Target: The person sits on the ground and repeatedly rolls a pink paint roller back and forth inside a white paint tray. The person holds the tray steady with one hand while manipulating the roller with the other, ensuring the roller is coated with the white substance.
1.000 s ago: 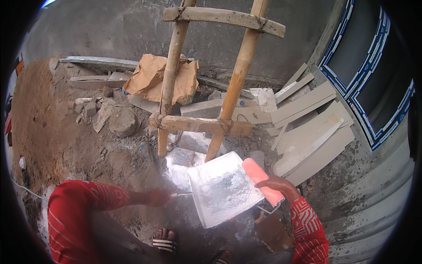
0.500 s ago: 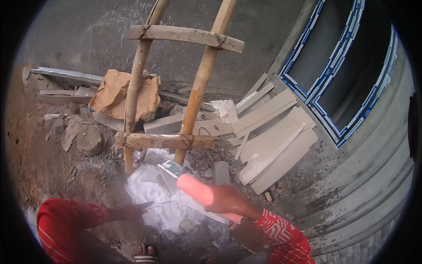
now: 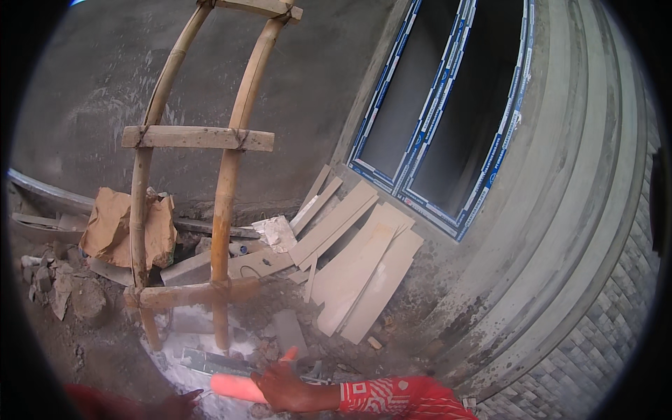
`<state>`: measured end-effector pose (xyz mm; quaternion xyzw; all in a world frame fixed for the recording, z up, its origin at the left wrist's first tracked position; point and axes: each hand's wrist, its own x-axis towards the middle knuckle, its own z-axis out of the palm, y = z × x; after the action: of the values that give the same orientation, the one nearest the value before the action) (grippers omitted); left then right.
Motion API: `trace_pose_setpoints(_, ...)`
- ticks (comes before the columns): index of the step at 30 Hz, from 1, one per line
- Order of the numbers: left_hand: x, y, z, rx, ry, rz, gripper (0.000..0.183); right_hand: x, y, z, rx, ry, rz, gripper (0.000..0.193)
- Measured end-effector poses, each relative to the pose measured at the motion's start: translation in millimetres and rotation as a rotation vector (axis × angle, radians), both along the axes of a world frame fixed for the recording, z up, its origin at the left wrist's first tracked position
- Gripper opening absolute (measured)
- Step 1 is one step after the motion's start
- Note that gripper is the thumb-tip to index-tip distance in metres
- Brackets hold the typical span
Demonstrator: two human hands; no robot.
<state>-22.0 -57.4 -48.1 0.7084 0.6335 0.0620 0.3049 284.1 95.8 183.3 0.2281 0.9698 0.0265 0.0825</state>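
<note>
Right grip (image 3: 283, 386) | holding roller (image 3: 235, 388) | salmon-pink, cylindrical | partly hidden

Building site: bare grey wall (image 3: 84, 105), bamboo ladder (image 3: 222, 196), rubble (image 3: 87, 297), boards (image 3: 357, 269), tape-covered window frame (image 3: 437, 91).

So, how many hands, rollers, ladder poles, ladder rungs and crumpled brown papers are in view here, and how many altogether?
Hands: 2 (left hand, right hand)
Roller: 1
Poles: 2 (left pole, right pole)
Rungs: 3 (top rung, cut off by the picture's edge, middle rung, bottom rung)
Brown paper: 1
Total: 9
</note>
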Motion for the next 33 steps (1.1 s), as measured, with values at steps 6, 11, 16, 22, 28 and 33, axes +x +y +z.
trace_pose_setpoints(6,-5.8,16.0,38.6,-0.139,-0.057,0.119,0.05,-21.9,59.6,40.0,0.128,0.199,0.17,0.032)
trace_pose_setpoints(11,-3.3,3.6,32.3,-0.218,-0.197,0.113,0.053,1.5,39.0,18.0,0.158,0.204,0.249,0.013)
trace_pose_setpoints(16,-0.9,-5.9,30.3,-0.364,-0.374,0.007,0.053,62.6,-3.4,-94.5,0.262,0.112,0.295,0.008)
trace_pose_setpoints(22,11.7,-5.8,45.4,-0.552,-0.276,-0.006,0.051,123.8,-33.3,-184.9,0.071,-0.213,0.304,0.016)
trace_pose_setpoints(28,11.1,3.6,49.0,-0.381,-0.21,0.012,0.051,92.2,20.0,-162.8,-0.478,-0.662,0.079,0.044)
trace_pose_setpoints(33,18.0,18.2,62.8,-0.468,-0.288,0.072,0.052,81.6,91.7,-89.0,-0.774,-0.56,0.0,0.062)
